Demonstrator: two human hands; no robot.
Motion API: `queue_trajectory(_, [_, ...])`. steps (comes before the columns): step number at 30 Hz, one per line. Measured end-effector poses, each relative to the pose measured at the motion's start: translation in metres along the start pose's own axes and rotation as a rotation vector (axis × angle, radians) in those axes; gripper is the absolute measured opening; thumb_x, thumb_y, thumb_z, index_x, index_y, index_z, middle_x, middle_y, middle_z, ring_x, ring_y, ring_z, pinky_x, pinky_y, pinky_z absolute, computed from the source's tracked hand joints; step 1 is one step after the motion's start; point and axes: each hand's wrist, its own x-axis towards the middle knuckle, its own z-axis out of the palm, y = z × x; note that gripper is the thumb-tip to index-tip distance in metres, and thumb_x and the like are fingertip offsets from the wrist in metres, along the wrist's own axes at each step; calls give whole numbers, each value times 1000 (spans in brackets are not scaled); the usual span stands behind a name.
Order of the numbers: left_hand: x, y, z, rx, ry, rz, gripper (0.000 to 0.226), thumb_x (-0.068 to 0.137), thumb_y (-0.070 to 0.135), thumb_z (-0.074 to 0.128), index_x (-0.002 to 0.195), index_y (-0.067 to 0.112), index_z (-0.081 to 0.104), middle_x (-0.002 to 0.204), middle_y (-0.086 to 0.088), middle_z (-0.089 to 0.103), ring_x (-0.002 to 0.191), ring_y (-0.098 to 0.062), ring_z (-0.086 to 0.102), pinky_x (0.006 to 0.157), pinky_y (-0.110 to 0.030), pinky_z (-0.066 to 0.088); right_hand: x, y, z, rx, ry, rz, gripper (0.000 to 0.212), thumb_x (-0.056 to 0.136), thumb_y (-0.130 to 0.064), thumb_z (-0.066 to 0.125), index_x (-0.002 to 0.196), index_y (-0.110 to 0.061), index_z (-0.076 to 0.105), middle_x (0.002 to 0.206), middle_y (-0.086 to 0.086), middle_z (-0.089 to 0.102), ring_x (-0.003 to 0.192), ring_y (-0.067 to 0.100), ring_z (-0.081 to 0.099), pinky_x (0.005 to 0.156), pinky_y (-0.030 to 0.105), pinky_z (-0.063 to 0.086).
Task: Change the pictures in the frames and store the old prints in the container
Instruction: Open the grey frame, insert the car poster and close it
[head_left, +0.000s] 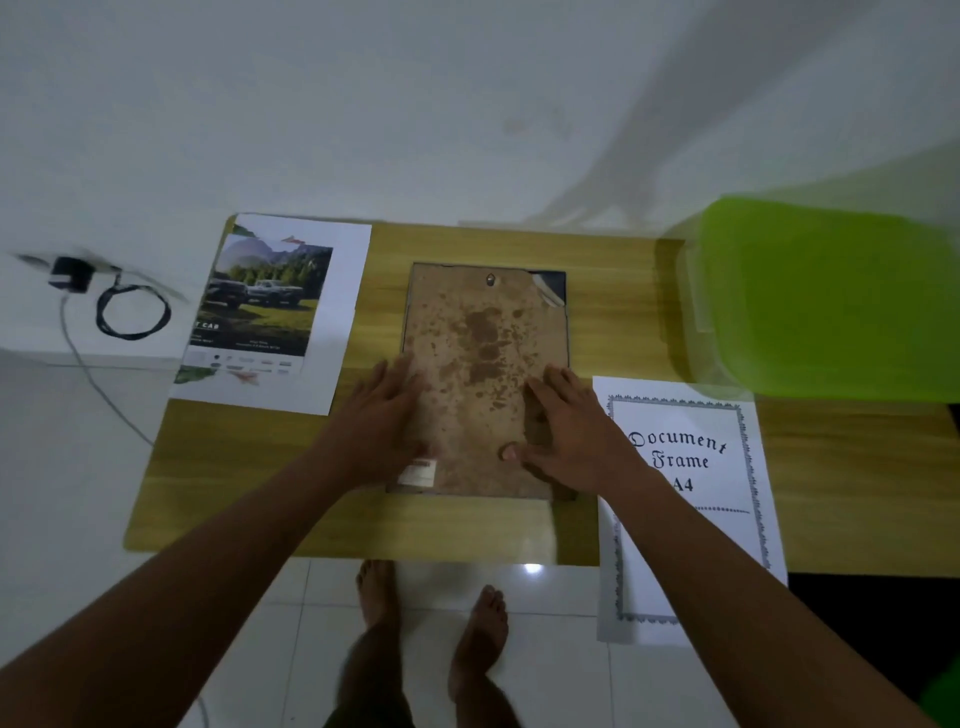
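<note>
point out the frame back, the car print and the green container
frame back (483, 374), head view, middle of the stained board
car print (260, 296), head view, the parked cars
green container (831, 296), head view, its green top

Bare table between frame and container

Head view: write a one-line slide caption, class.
Stained backing of face-down frame under flat left hand and right hand, between car print and Document Frame sheet.
</note>
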Motion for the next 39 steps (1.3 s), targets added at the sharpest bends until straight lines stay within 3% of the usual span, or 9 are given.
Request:
queue_trajectory(4, [-8,9,6,-167,172,-164,96,75,40,72,151,22,17,152,-13,30,138,-36,31,107,-51,38,2,0,-5,-20,148,148,86,80,-46,76,145,-12,30,137,17,40,125,38,42,97,45,46])
queue_trajectory(7, [3,10,2,-204,131,-287,108,68,38,78,152,16,14,135,-17,47,123,-36,46,95,-46,47,10,-1,-4,87,74,294,99,80,-43,77,151,-10,15,128,19,41,114,40,51,87,40,48])
queue_trajectory(11, [16,12,-4,-393,86,-284,96,64,24,82,145,13,31,115,-13,60,116,-33,48,82,-37,46,19,-1,-2,275,49,396,118,72,-34,86,156,-13,6,135,20,36,124,42,45,100,41,44])
queue_trajectory(19, [9,9,-12,-873,133,-280,74,79,-1,66,142,26,39,107,3,63,97,-21,64,79,-36,56,14,10,-3,558,89,398,110,58,-30,93,147,-17,30,133,-2,47,124,20,44,96,35,43])
queue_trajectory(22, [9,10,-11,-930,129,-306,86,78,-1,70,148,28,30,107,2,64,92,-14,65,70,-28,55,14,12,-8,603,79,374,128,55,-41,91,156,-25,15,149,-5,45,134,24,46,107,46,44])
queue_trajectory(26, [6,18,-8,-1005,157,-335,93,78,0,74,150,28,23,106,3,63,89,-8,63,61,-14,52,8,12,-12,610,74,377,127,71,-22,88,158,-29,-5,149,0,46,131,27,48,107,47,43])
queue_trajectory(32, [-6,23,-26,-1155,146,-325,87,83,6,72,149,38,24,116,-2,61,102,-23,64,82,-42,58,1,15,-26,705,105,288,134,53,-43,90,156,-37,4,142,-9,52,125,21,54,102,47,49])
queue_trajectory(35, [-16,25,-48,-1289,190,-305,77,83,2,70,147,28,36,112,-6,70,98,-25,69,87,-48,56,-11,2,-52,784,135,241,103,59,-26,93,144,-32,35,123,-13,62,107,10,62,95,40,54])
queue_trajectory(39, [-37,34,-85,-1423,151,-216,57,86,1,65,137,21,51,112,-4,72,98,-24,70,83,-40,58,-26,-13,-81,857,180,191,77,71,1,84,130,-31,45,102,-14,66,77,-10,65,65,10,53])
